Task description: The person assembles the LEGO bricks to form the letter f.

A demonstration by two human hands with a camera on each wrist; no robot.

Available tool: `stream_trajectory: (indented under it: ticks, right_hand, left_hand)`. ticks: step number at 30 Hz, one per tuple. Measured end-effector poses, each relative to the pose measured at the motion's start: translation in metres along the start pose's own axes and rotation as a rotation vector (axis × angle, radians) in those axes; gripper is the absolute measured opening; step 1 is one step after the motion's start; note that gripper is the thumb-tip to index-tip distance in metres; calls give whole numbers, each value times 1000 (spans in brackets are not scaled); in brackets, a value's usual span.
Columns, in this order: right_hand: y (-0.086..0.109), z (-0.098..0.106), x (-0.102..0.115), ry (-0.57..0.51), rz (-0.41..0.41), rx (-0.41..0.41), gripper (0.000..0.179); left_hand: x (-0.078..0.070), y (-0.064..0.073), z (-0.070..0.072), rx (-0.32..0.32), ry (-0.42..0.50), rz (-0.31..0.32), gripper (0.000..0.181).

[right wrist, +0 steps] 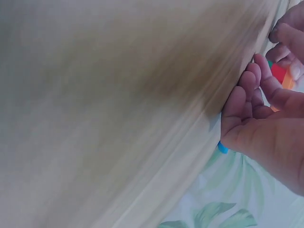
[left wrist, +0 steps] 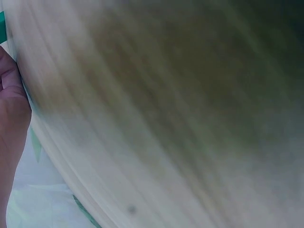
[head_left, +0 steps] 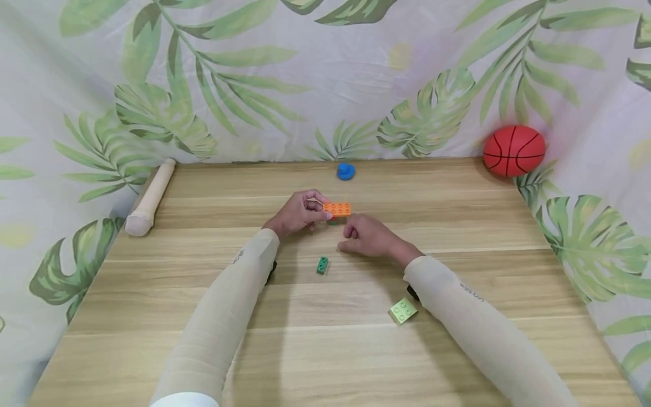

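My left hand (head_left: 300, 213) pinches an orange toy building brick (head_left: 341, 209) by its left end, studs facing up. Under it show a red brick (right wrist: 279, 72) and a bit of green (head_left: 332, 223), mostly hidden. Just to the right is my right hand (head_left: 373, 235), its fingers loosely bent and nothing visible in them; whether it touches the bricks cannot be told. A small dark green brick (head_left: 322, 265) lies on the table below both hands. Nearer the right forearm lies a light green square brick (head_left: 403, 311). The left wrist view catches only the edge of the left hand (left wrist: 10, 90).
A blue toy duck (head_left: 346, 171) sits at the back edge of the wooden table (head_left: 325, 362). At the back left lies a beige microphone-shaped object (head_left: 152, 198). A red ball with black lines (head_left: 514, 151) is at the back right corner. Leaf-patterned cloth (head_left: 325, 85) hangs behind.
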State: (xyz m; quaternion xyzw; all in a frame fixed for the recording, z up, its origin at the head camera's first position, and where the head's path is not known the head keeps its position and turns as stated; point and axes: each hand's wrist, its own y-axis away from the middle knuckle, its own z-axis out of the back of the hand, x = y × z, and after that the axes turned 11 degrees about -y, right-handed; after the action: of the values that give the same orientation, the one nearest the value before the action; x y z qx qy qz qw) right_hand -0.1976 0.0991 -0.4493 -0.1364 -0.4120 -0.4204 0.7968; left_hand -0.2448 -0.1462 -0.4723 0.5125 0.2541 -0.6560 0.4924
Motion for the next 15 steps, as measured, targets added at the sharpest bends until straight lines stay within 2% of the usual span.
stream_trajectory:
  ticks: [6,15]
  right_hand:
    - [1,-10,7,-78,-30,18,30]
    - [2,-24,22,-93,-14,129,40]
  left_hand:
    - [0,0,1,2,-8,-14,25]
    - [2,0,1,13,7,-30,26]
